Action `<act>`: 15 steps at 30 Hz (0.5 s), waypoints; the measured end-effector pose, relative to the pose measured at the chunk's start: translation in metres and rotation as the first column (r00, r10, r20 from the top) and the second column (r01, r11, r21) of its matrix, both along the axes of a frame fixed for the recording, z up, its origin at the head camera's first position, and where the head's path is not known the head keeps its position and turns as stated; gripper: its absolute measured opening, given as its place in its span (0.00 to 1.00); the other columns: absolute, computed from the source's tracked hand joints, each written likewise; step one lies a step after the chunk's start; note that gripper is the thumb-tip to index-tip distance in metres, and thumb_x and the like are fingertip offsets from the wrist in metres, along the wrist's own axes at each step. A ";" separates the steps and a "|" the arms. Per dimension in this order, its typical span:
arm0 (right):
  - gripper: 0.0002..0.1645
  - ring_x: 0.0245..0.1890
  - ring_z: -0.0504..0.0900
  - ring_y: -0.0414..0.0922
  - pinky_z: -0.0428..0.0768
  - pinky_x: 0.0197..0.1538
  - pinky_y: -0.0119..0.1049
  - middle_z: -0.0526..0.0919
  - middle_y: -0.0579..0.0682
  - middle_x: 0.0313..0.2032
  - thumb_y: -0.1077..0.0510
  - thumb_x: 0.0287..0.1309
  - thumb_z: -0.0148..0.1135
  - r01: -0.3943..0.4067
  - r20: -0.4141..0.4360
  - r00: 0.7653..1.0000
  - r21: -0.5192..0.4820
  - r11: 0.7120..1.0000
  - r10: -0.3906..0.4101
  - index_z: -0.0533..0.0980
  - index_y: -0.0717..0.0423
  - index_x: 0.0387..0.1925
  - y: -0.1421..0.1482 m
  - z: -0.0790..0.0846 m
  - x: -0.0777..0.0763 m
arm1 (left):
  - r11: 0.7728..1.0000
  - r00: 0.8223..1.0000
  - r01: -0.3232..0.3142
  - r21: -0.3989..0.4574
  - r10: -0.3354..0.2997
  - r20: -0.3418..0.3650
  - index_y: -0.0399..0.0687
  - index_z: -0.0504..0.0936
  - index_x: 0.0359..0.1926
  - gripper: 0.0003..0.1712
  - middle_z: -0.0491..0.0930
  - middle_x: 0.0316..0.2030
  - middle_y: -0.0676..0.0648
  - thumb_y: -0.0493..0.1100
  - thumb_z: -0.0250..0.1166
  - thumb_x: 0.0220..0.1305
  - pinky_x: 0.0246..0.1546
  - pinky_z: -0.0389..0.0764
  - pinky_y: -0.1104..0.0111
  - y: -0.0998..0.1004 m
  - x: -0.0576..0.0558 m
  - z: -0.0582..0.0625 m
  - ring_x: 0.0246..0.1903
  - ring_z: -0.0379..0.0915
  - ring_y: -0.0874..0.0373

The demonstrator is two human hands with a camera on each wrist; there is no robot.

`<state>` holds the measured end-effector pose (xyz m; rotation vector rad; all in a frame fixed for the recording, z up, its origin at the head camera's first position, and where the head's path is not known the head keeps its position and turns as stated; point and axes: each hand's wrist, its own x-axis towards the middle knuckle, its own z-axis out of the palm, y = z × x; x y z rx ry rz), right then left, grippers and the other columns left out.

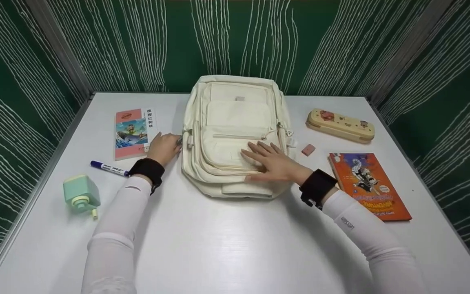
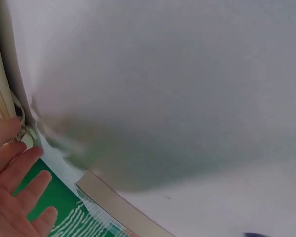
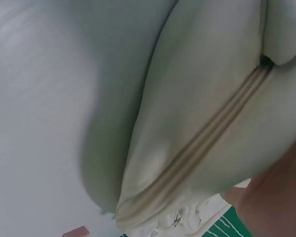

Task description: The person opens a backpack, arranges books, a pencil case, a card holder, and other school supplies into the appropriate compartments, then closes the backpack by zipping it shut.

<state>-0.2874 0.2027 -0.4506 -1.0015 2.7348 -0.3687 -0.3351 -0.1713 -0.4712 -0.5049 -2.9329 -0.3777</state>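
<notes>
A white table (image 1: 218,245) sits enclosed by green walls (image 1: 243,36) streaked with wavy white lines. The left wrist view alone shows the palm side of the left grip (image 1: 164,148), thumb and forefinger at a small fitting (image 2: 23,133) beside the cream backpack (image 1: 239,114); whether they pinch it, I cannot tell. The backpack lies under the right grip (image 1: 272,164), fingers spread on its lower front, grasping nothing.

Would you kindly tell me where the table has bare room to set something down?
The table is bare in front of the backpack, between the left sleeve and right sleeve; another patch lies in front of the orange book. It's crowded around the left hand, by backpack, pink book and marker.
</notes>
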 end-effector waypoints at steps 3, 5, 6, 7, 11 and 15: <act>0.57 0.84 0.41 0.58 0.40 0.83 0.63 0.41 0.52 0.84 0.25 0.61 0.59 -0.022 0.014 1.000 0.013 1.000 0.022 0.47 0.36 0.82 -0.002 -0.002 0.002 | 1.000 1.000 -0.023 0.021 0.023 -0.003 0.36 0.86 0.50 0.12 0.88 0.46 0.32 0.36 0.63 0.70 0.69 0.71 0.39 0.004 -0.003 -0.002 0.51 0.84 0.36; 0.59 0.84 0.40 0.57 0.41 0.83 0.62 0.40 0.51 0.84 0.25 0.60 0.61 -0.032 0.012 0.999 0.022 0.999 0.032 0.46 0.35 0.82 -0.002 -0.004 0.003 | 0.998 0.999 -0.052 0.030 0.052 -0.006 0.35 0.86 0.49 0.12 0.88 0.45 0.32 0.36 0.63 0.70 0.66 0.75 0.42 0.007 -0.005 -0.003 0.50 0.84 0.36; 0.59 0.84 0.40 0.56 0.41 0.83 0.62 0.39 0.51 0.84 0.25 0.59 0.61 -0.035 0.011 0.999 0.023 0.999 0.035 0.46 0.35 0.82 -0.002 -0.005 0.003 | 0.997 0.998 -0.068 0.036 0.068 -0.007 0.35 0.86 0.49 0.12 0.88 0.45 0.33 0.36 0.63 0.70 0.64 0.76 0.43 0.008 -0.006 -0.004 0.49 0.84 0.35; 0.59 0.84 0.40 0.56 0.41 0.83 0.62 0.39 0.51 0.84 0.25 0.59 0.62 -0.038 0.009 0.999 0.022 0.999 0.038 0.45 0.36 0.82 -0.002 -0.006 0.003 | 0.995 0.996 -0.084 0.046 0.084 -0.006 0.35 0.87 0.49 0.12 0.88 0.45 0.33 0.36 0.64 0.70 0.61 0.78 0.43 0.009 -0.007 -0.004 0.49 0.84 0.35; 0.60 0.84 0.40 0.56 0.41 0.83 0.62 0.39 0.51 0.84 0.25 0.59 0.62 -0.038 0.002 0.999 0.011 0.999 0.038 0.45 0.36 0.82 -0.002 -0.009 0.003 | 0.987 0.991 -0.131 0.092 0.131 0.009 0.36 0.87 0.49 0.12 0.88 0.46 0.33 0.38 0.65 0.69 0.53 0.83 0.44 0.011 -0.011 -0.006 0.46 0.85 0.34; 0.59 0.84 0.40 0.56 0.42 0.83 0.63 0.40 0.51 0.84 0.25 0.59 0.62 -0.038 -0.002 0.999 0.010 0.999 0.038 0.45 0.37 0.82 -0.001 -0.010 0.003 | 0.975 0.985 -0.173 0.137 0.170 0.034 0.37 0.88 0.49 0.12 0.89 0.46 0.34 0.38 0.66 0.69 0.51 0.84 0.45 0.013 -0.016 -0.007 0.46 0.85 0.35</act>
